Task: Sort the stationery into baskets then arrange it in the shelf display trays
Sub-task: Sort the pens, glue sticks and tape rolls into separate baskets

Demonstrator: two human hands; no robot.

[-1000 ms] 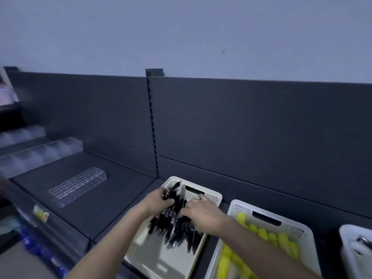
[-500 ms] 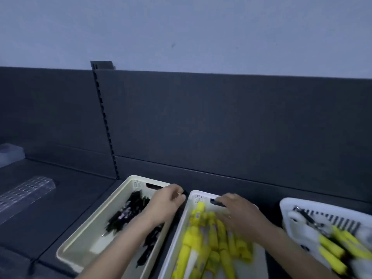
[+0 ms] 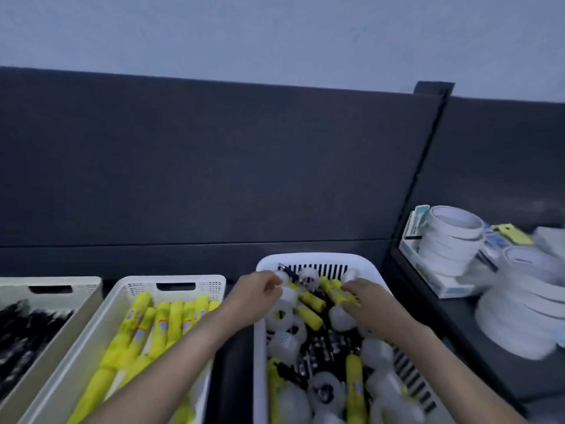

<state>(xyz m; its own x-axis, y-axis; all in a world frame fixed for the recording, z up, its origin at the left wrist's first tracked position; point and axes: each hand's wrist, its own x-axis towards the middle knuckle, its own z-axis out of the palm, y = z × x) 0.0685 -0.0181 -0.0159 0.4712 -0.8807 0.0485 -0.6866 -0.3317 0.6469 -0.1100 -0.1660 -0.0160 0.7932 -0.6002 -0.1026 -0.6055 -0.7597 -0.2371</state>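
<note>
A white slotted basket (image 3: 318, 258) holds a mix of white tape rolls, yellow markers and small black clips. Both my hands reach into its far end. My left hand (image 3: 258, 290) curls its fingers at a white tape roll (image 3: 287, 296). My right hand (image 3: 365, 299) grips a yellow marker (image 3: 334, 290) lying among the rolls. To the left stands a cream basket (image 3: 171, 280) filled with yellow markers (image 3: 162, 325). Further left, another cream basket (image 3: 88, 286) holds black pens (image 3: 24, 335).
All three baskets sit on a dark shelf against a dark back panel (image 3: 214, 166). A shelf upright (image 3: 428, 142) divides off the right bay, where stacks of large white tape rolls (image 3: 449, 237) and flat boxes (image 3: 443, 286) lie.
My view and both hands have swung right, from the pen basket, across the yellow marker basket, into the white mixed basket. My hands now close on items there.
</note>
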